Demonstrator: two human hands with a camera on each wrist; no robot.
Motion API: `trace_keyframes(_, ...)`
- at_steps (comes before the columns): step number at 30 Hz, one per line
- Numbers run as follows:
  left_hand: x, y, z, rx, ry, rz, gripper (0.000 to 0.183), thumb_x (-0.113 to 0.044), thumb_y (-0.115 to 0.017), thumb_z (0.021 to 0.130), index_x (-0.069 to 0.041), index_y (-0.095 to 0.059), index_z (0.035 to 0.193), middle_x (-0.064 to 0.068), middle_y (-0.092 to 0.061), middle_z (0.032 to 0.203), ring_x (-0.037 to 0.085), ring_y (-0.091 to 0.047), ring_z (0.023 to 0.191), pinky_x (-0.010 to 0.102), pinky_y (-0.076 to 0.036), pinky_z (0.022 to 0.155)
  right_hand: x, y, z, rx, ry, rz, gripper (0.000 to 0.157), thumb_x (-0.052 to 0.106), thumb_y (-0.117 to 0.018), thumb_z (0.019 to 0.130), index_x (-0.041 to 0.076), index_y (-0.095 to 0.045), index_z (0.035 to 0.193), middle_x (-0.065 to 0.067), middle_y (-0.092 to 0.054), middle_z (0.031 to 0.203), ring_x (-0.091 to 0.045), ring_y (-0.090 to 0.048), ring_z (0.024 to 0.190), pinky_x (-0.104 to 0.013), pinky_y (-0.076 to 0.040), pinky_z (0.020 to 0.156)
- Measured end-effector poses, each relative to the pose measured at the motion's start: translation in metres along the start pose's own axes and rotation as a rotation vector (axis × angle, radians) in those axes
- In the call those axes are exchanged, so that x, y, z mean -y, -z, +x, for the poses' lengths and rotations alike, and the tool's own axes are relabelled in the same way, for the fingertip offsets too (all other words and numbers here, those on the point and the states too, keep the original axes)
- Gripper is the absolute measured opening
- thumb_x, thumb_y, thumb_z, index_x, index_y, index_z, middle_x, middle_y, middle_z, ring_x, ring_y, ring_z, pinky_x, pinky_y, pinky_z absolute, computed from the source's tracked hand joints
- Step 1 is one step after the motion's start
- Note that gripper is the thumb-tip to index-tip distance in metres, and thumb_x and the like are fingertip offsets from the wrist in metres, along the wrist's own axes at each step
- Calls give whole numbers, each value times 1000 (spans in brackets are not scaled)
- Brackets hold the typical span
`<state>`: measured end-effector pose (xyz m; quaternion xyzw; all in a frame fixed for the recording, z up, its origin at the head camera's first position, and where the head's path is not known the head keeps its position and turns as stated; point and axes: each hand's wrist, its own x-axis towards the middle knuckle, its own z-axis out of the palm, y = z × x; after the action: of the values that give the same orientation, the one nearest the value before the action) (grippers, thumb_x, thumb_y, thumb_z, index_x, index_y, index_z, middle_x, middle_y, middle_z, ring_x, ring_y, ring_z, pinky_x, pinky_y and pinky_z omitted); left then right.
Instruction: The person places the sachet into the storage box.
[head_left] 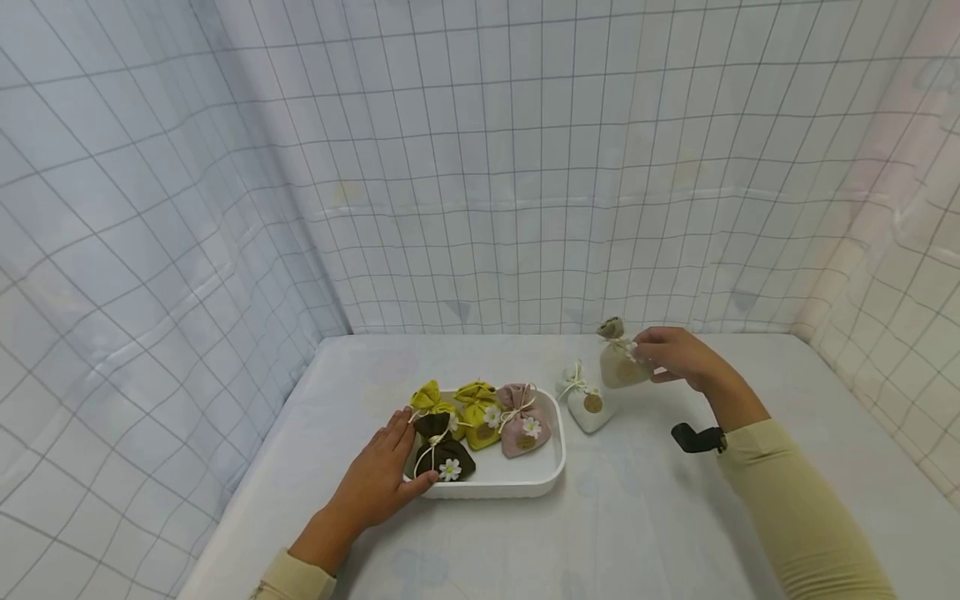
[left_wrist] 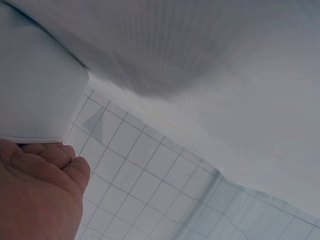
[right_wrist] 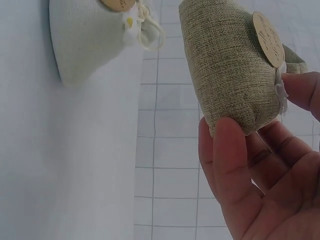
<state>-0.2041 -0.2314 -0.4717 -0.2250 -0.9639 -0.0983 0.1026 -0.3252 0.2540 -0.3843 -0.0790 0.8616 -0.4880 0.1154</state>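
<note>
My right hand [head_left: 678,354] pinches a beige linen drawstring sachet [head_left: 624,365] by its side, thumb near the tie and fingers under its lower corner. In the right wrist view this woven sachet [right_wrist: 225,65] carries a round tag. Beside it, a white sachet [head_left: 589,410] with a flower and tag leans by the tray's right end. My left hand [head_left: 382,471] rests on the left rim of the white tray [head_left: 498,490], fingers extended over it, thumb at the dark brown sachet [head_left: 450,457]. Also inside are two yellow sachets [head_left: 480,421] and a pink sachet [head_left: 525,435].
A white cloth covers the table [head_left: 600,533]. White grid-patterned curtains [head_left: 510,208] hang behind and on both sides. A black wrist mount [head_left: 697,438] sticks out from the right sleeve above the table.
</note>
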Motion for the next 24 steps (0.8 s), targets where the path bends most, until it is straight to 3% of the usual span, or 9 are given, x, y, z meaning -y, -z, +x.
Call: trace_keyframes(24,-1,1,0,-3,4,-5,90,-61,-56,94,12,-42,144,20,-22,160,36,-22,147,53,-29,114,26,-60,4,36,38,83,37,22,-57,98,-1,-57,127,-20,-60,123,-34,-60,111,-48,-56,86)
